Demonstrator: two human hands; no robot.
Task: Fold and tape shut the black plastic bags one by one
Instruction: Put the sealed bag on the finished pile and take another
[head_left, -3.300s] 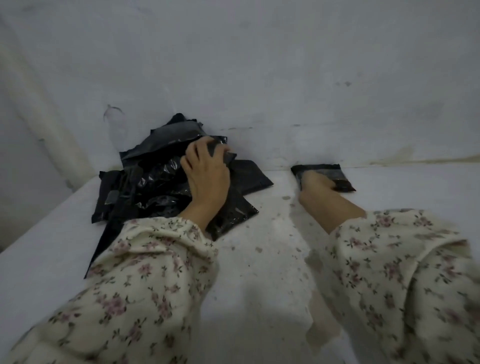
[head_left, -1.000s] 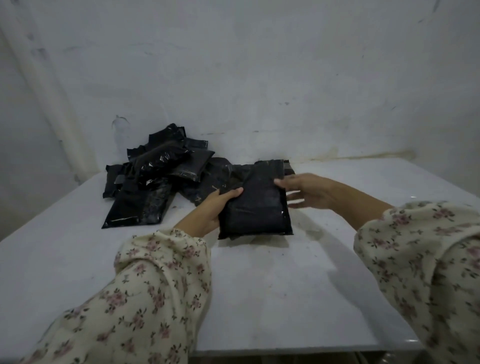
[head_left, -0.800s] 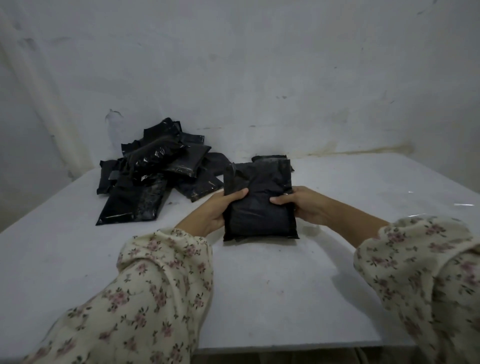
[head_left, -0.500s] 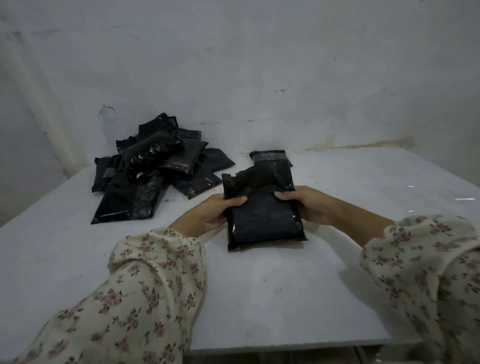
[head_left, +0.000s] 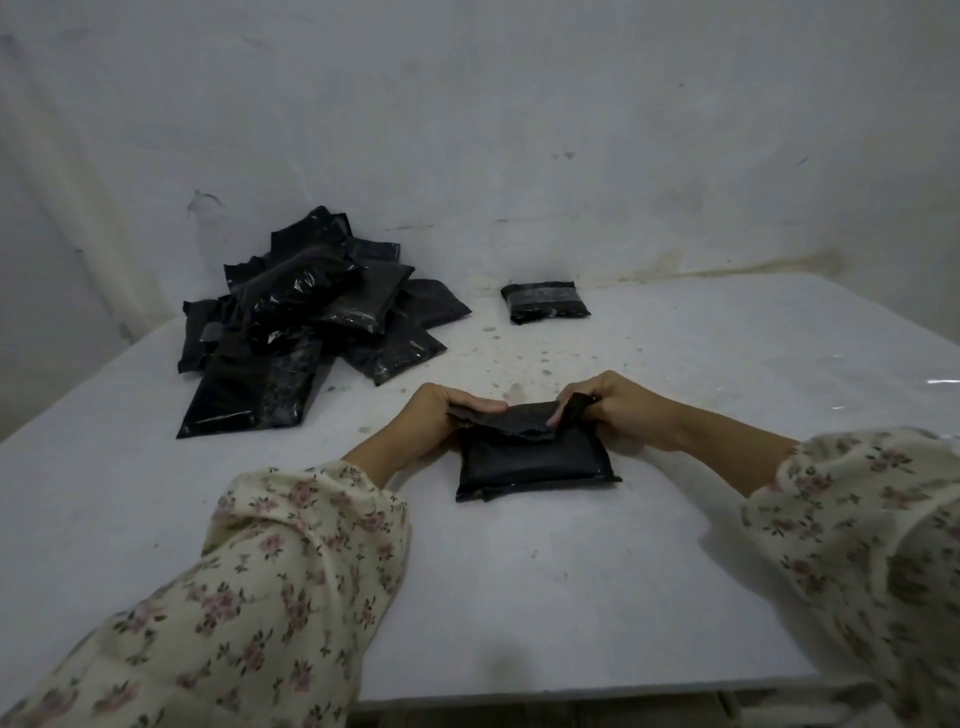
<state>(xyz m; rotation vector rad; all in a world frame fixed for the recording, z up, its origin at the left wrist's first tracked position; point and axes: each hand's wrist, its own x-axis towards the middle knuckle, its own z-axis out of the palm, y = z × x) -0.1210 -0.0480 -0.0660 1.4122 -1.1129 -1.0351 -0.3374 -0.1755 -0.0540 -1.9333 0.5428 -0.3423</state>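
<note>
Left hand (head_left: 436, 415) and right hand (head_left: 608, 410) each pinch the top flap of a black bag (head_left: 530, 457), folding it over the bulging body on the tabletop (head_left: 519, 597); no tape shows on it yet. Beyond lies one taped bag (head_left: 545, 302); the pile (head_left: 311, 322) apparently remains, contents hidden.

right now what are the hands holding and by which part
The black bag: the left hand pinches the left end of its folded-over top flap, the right hand the right end.
</note>
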